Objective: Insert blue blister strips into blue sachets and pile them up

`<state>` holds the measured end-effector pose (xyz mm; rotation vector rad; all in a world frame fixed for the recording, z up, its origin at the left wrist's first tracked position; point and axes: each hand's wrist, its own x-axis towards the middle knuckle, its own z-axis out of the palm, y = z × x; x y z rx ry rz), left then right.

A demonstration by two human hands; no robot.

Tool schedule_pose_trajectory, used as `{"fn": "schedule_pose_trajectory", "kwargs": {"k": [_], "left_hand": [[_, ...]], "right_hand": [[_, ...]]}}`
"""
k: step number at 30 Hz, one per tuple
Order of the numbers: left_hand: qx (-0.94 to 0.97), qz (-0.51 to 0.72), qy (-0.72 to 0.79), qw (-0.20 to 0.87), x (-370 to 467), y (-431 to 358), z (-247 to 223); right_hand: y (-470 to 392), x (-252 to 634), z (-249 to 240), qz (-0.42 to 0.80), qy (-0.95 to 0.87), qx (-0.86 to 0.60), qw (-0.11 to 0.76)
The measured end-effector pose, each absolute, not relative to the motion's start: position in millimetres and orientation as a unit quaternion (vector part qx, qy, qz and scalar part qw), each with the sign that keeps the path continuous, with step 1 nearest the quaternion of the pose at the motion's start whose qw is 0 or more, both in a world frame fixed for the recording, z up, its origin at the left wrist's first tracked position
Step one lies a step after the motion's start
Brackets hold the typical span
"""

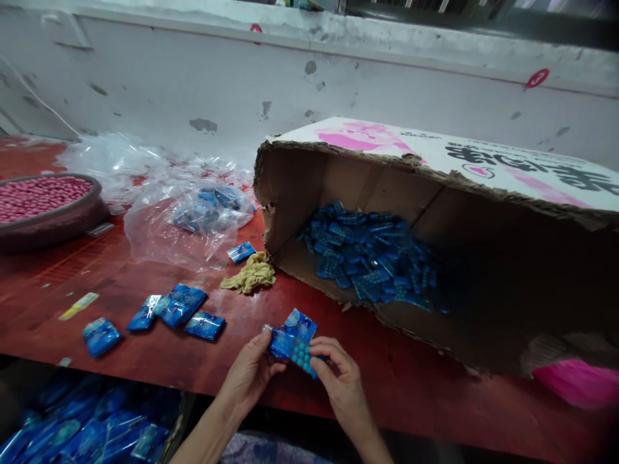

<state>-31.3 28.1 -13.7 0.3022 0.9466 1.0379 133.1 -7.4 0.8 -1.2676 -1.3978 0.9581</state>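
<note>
A small blue packet (pixel 281 344) with rows of turquoise balls (pixel 302 356) at its right end is held above the front of the table. My left hand (pixel 252 368) pinches its left end between thumb and fingers. On the ball end, the fingertips of my right hand (pixel 341 372) are closed around the edge. Just behind it, another blue packet (pixel 300 324) shows on the red table. Several more packets (pixel 180 304) lie left of my hands, beside and over one another.
A torn cardboard box (pixel 290 161) on its side holds a heap of blue packets (pixel 372 254). A crumpled yellowish cloth (pixel 252 273), clear plastic bags (pixel 159 225) and a bowl (pixel 91 209) of pink balls sit leftward. Packets fill a container (pixel 178 419) below the table edge.
</note>
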Motion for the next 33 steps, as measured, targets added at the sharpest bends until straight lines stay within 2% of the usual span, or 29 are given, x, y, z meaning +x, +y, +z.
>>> {"fn": "schedule_pose_trajectory", "kwargs": {"k": [6, 12, 14, 19, 25, 28, 33], "left_hand": [[0.195, 0.477, 0.449, 0.730, -26.8, 27.5, -13.7], [0.119, 0.474, 0.442, 0.752, -14.2, 26.3, -7.8], [0.115, 0.453, 0.433, 0.771, -15.3, 26.1, -6.5], [0.136, 0.397, 0.372, 0.828, -29.0, 27.0, -4.3], [0.174, 0.351, 0.267, 0.881, -35.6, 25.4, -3.1], [0.178, 0.344, 0.225, 0.894, -33.9, 23.7, -3.6], [0.164, 0.393, 0.215, 0.879, -24.8, 15.6, -7.0]], "right_hand": [[-6.3, 128.9, -0.8, 0.375, -0.601, -0.509, 0.490], [-9.7, 106.8, -15.9, 0.332, -0.549, -0.555, 0.529], [-9.6, 105.2, -15.4, 0.370, -0.533, -0.544, 0.532], [-2.2, 118.7, -15.0, 0.559, -0.480, -0.435, 0.518], [7.1, 125.3, -26.2, 0.680, -0.418, -0.324, 0.509], [7.8, 124.4, -20.6, 0.701, -0.413, -0.283, 0.508], [2.0, 124.3, -11.6, 0.685, -0.440, -0.313, 0.490]]}}
